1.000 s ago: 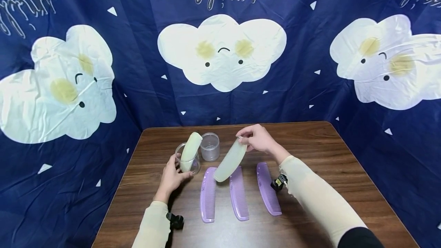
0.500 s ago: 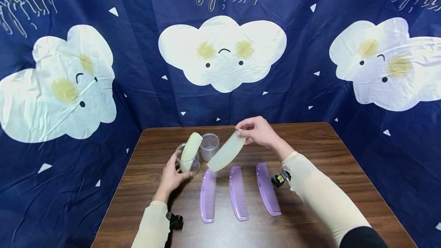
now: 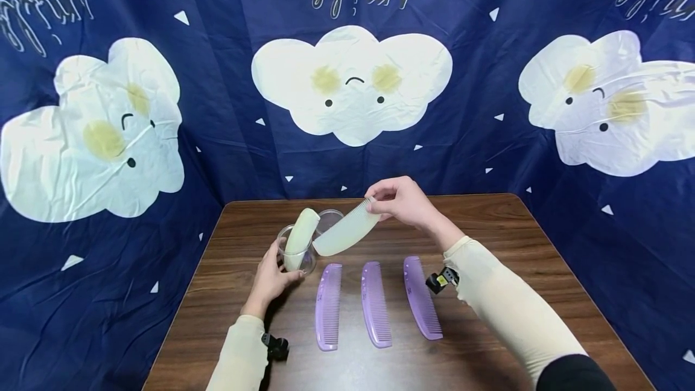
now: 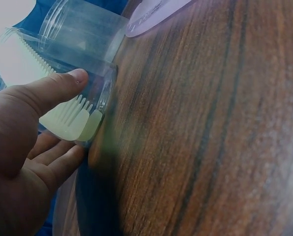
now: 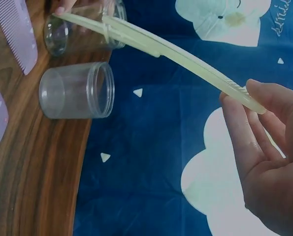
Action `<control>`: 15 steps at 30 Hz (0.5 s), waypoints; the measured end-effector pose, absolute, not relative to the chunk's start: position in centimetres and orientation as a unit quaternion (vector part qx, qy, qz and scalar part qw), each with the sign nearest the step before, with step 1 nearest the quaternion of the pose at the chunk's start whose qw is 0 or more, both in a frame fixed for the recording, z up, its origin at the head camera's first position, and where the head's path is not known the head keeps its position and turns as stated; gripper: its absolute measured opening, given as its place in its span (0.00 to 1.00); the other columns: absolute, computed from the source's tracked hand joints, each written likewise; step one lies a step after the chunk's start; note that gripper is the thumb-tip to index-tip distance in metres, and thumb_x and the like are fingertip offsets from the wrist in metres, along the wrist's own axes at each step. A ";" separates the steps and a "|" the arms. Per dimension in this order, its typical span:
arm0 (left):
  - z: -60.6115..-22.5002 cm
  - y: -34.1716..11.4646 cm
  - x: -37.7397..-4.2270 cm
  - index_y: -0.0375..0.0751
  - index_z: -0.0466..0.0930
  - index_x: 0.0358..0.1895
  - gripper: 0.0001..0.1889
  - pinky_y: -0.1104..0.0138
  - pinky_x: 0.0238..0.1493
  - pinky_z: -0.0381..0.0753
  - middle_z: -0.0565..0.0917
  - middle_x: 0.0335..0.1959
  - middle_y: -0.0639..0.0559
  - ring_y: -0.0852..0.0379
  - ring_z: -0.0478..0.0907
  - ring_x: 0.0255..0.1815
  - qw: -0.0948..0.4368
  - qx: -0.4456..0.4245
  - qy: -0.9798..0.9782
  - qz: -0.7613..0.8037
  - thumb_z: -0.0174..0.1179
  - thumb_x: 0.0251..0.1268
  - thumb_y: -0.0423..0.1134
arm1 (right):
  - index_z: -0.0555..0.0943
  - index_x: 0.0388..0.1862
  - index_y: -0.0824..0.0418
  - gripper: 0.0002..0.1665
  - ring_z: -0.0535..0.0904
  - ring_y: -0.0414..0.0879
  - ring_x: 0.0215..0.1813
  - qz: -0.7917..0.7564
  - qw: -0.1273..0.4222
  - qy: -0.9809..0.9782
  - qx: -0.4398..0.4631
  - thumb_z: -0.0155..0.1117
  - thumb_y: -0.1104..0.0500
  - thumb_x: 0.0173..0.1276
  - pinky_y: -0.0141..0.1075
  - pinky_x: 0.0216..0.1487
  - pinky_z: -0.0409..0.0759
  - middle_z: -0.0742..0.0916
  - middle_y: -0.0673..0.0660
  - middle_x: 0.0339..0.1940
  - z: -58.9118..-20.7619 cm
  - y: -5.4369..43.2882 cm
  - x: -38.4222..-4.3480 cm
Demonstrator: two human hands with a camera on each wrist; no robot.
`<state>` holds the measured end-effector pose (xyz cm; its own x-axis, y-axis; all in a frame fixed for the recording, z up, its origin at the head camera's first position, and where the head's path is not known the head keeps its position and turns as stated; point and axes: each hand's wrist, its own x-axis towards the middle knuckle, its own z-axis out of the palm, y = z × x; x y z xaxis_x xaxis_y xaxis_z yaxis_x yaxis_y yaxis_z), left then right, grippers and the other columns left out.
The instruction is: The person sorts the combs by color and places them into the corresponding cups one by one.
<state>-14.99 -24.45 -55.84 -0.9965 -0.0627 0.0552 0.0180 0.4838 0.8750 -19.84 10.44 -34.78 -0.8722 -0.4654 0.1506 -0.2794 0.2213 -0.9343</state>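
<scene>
My left hand point(image 3: 271, 279) grips a clear jar point(image 3: 309, 262) at the table's far left, thumb on one side and fingers on the other. A pale green comb point(image 3: 301, 231) leans inside that jar, its upper end sticking out of the rim. In the left wrist view, comb teeth show behind the thumb. My right hand point(image 3: 404, 204) pinches another pale green comb point(image 3: 347, 231) by one end, above the table. Its free end slants down to the left, close to the jar's mouth; the right wrist view shows it crossing near the comb in the jar; contact cannot be told.
A second clear jar point(image 3: 330, 217), with nothing seen inside, stands right beside the gripped one. Three purple combs lie apart in a row on the wooden table point(image 3: 488, 270): left point(image 3: 328, 306), middle point(image 3: 376, 303) and right point(image 3: 420, 297). A blue cloud-printed cloth point(image 3: 347, 168) hangs behind.
My right hand has moved up and slightly left, carrying its pale green comb from over the purple combs towards the jars; the comb now lies flatter. The left hand stays on its jar.
</scene>
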 end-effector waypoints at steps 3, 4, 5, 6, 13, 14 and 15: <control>-55.8 -24.5 -14.9 0.44 0.58 0.77 0.54 0.53 0.67 0.82 0.65 0.74 0.33 0.34 0.68 0.74 0.039 0.014 -0.861 -0.507 0.81 0.44 0.28 | 0.88 0.42 0.66 0.12 0.87 0.47 0.35 -0.574 0.082 0.777 -0.246 0.78 0.66 0.60 0.53 0.37 0.93 0.90 0.63 0.35 -34.5 9.9 -19.6; -55.8 -24.4 -14.9 0.44 0.58 0.77 0.55 0.53 0.67 0.82 0.65 0.74 0.33 0.34 0.68 0.74 0.039 0.015 -0.861 -0.507 0.81 0.43 0.28 | 0.88 0.42 0.66 0.12 0.87 0.47 0.35 -0.572 0.083 0.777 -0.247 0.78 0.66 0.60 0.51 0.37 0.93 0.90 0.62 0.35 -34.5 9.7 -19.5; -55.8 -24.4 -14.8 0.44 0.58 0.77 0.55 0.53 0.67 0.82 0.65 0.74 0.33 0.34 0.68 0.74 0.039 0.015 -0.861 -0.508 0.81 0.43 0.28 | 0.88 0.42 0.65 0.12 0.87 0.46 0.35 -0.572 0.084 0.778 -0.248 0.78 0.66 0.60 0.49 0.36 0.93 0.90 0.62 0.35 -34.5 9.5 -19.4; -55.8 -24.4 -14.8 0.44 0.58 0.77 0.55 0.54 0.67 0.82 0.64 0.74 0.32 0.34 0.68 0.74 0.038 0.017 -0.861 -0.508 0.81 0.43 0.28 | 0.88 0.43 0.65 0.12 0.87 0.46 0.35 -0.572 0.086 0.777 -0.248 0.78 0.66 0.60 0.49 0.36 0.93 0.90 0.61 0.35 -34.4 9.3 -19.4; -55.8 -24.5 -14.8 0.43 0.57 0.78 0.55 0.53 0.68 0.82 0.63 0.75 0.32 0.34 0.68 0.74 0.035 0.016 -0.859 -0.511 0.80 0.45 0.28 | 0.88 0.43 0.66 0.12 0.87 0.46 0.35 -0.587 0.079 0.766 -0.248 0.76 0.69 0.59 0.56 0.37 0.92 0.90 0.61 0.36 -34.6 7.8 -19.0; -55.9 -24.5 -14.8 0.43 0.57 0.78 0.55 0.53 0.68 0.81 0.63 0.75 0.32 0.34 0.68 0.74 0.036 0.016 -0.858 -0.513 0.80 0.45 0.28 | 0.88 0.43 0.66 0.12 0.88 0.46 0.35 -0.589 0.078 0.765 -0.248 0.76 0.69 0.59 0.56 0.37 0.92 0.90 0.61 0.36 -34.7 7.6 -18.9; -55.9 -24.5 -14.8 0.43 0.57 0.78 0.54 0.52 0.68 0.81 0.63 0.74 0.32 0.34 0.68 0.74 0.037 0.015 -0.857 -0.515 0.80 0.45 0.27 | 0.88 0.43 0.67 0.12 0.88 0.45 0.35 -0.590 0.077 0.764 -0.249 0.76 0.69 0.59 0.54 0.36 0.92 0.90 0.61 0.36 -34.8 7.3 -18.9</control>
<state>-14.84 -24.48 -55.87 -0.9967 -0.0646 0.0485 0.0125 0.4700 0.8826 -18.91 7.32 -34.77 -0.8641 -0.4712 0.1768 -0.2907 0.1805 -0.9396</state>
